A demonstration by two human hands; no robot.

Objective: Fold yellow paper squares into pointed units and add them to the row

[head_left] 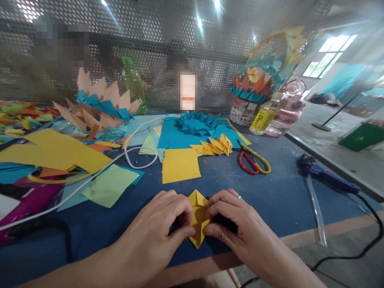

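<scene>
A small folded yellow paper piece (198,216) lies on the blue table top near the front edge. My left hand (162,230) pinches its left side with curled fingers. My right hand (237,228), with a ring on one finger, pinches its right side. The paper's pointed top and bottom tips stick out between the two hands. Behind it lies a flat yellow paper square (180,165), and farther back a row of folded yellow pieces (216,146) beside a folded blue paper rosette (195,122).
Red and yellow scissors (253,160) lie to the right, and a blue glue gun (324,178) with its cable farther right. Loose coloured sheets (57,154), a white cord (132,158) and paper crowns (99,106) fill the left. Bottles (267,116) stand at the back by a perforated metal screen.
</scene>
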